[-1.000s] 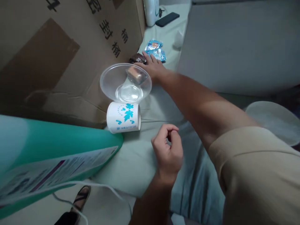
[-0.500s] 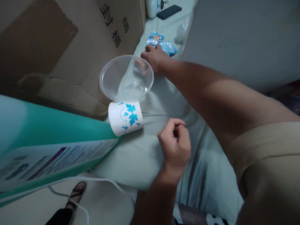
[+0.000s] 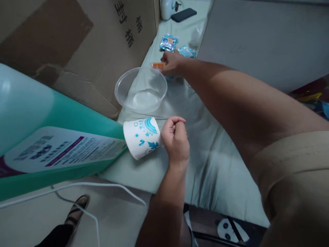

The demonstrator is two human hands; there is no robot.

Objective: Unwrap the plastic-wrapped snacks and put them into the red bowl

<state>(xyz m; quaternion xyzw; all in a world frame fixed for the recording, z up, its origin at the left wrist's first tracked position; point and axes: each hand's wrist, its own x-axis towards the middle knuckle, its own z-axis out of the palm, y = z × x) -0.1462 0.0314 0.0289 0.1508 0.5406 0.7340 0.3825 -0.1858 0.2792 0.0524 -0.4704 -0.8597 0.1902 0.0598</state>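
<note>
My right hand (image 3: 171, 62) is closed on a small orange packet (image 3: 157, 65) at the far rim of a clear plastic bowl (image 3: 120, 90). Just beyond it lie a blue-and-silver packet (image 3: 168, 43) and a light blue one (image 3: 186, 51). My left hand (image 3: 176, 139) is curled into a fist beside the bottom end of a white paper cup (image 3: 140, 139) with blue leaf prints. The cup lies on its side, close to the bowl. Whatever the left fist may contain is hidden by its fingers.
A large green liquid bottle (image 3: 77, 109) leans in from the left, before a cardboard box (image 3: 102, 41). A phone (image 3: 184, 15) and a white bottle (image 3: 167, 9) sit far back on the pale sheet (image 3: 205, 161). A white cable (image 3: 102, 184) hangs over the floor near a sandalled foot (image 3: 77, 211).
My left fist has moved left, up against the cup, whose printed side has turned. My right hand has lifted slightly from the packets, and the orange packet now shows clearly. The view has shifted.
</note>
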